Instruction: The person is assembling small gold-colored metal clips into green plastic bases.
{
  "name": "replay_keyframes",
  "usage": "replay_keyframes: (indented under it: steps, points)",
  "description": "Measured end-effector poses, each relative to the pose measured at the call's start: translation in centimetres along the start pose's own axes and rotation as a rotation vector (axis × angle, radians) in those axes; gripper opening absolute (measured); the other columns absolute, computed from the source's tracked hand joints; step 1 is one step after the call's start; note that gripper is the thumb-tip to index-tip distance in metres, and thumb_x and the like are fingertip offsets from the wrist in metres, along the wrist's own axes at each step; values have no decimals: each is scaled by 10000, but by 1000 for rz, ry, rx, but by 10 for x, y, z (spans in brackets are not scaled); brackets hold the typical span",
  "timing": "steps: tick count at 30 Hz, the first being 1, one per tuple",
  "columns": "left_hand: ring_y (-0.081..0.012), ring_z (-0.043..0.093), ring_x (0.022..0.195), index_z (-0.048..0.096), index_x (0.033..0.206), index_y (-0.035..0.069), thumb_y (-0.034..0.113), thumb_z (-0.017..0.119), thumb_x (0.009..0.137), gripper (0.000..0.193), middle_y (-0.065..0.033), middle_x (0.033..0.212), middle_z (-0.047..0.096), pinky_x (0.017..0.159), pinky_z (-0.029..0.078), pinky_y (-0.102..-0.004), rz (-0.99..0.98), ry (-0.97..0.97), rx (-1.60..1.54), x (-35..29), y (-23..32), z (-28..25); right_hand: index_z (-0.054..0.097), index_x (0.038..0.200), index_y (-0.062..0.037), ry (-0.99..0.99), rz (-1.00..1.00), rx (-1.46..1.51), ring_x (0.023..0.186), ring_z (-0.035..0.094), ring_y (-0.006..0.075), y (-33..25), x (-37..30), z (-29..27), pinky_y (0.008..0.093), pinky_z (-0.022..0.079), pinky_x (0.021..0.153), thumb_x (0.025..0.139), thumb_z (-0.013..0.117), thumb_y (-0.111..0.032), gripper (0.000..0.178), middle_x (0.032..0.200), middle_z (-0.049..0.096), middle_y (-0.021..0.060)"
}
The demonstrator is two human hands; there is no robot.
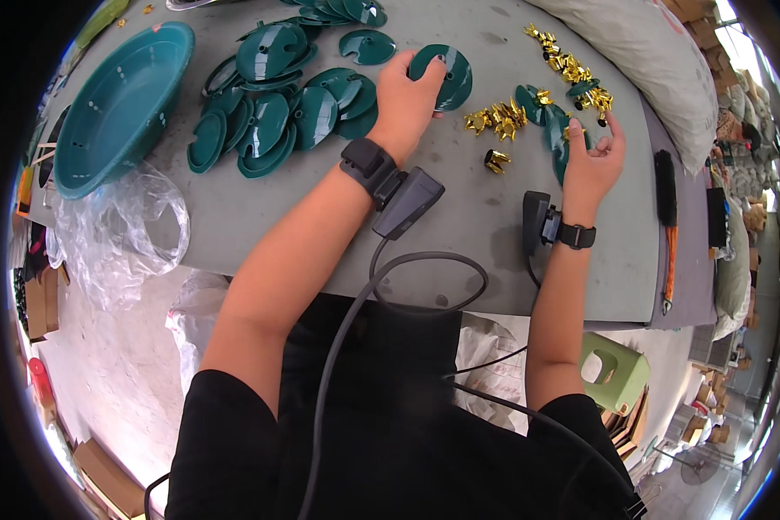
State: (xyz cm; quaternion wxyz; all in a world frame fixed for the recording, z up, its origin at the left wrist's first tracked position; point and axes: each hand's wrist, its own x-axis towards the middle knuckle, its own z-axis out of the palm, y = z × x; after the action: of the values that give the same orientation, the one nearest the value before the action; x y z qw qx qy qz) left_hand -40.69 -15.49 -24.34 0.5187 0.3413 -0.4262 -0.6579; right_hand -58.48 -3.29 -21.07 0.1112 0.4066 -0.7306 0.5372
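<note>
My left hand (405, 108) grips a round dark green plastic disc (456, 85), thumb on its top face and the other fingers mostly hidden beneath. My right hand (595, 165) is open, thumb and index finger apart, beside a few green discs (555, 132) lying on the table. Its index fingertip is close to the lower end of a long pile of shiny gold clips (570, 68). Another small cluster of gold clips (499, 120) lies between my hands, with a single gold clip (497, 161) nearer me.
A heap of green discs (269, 121) covers the table's left-centre. Left of it stands a green basin (160, 117) beside clear plastic film (139, 234). A white sack (641, 52) lies far right, near a black-and-orange brush (667, 217). A cable (338, 338) loops before my body.
</note>
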Motion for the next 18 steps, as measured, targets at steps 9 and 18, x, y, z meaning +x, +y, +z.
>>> replay_keyframes:
  steps: [9,18]
  points:
    - [-85,519,610,601,840,-33,233,610,828,266,-37,683,601,551,429,-258,129,-27,92,7,-17,-1,656,1005,-156,-529,-508,-165,987,504,259,-8,-16,37,341,413,800,664,756,-274,375,1015,540,77]
    - [-113,547,599,612,863,-27,235,609,814,267,-77,686,616,555,443,-278,185,-33,224,6,-18,-2,685,905,-173,-465,-424,-402,946,492,247,-4,-24,39,383,384,808,696,712,-189,212,963,551,59]
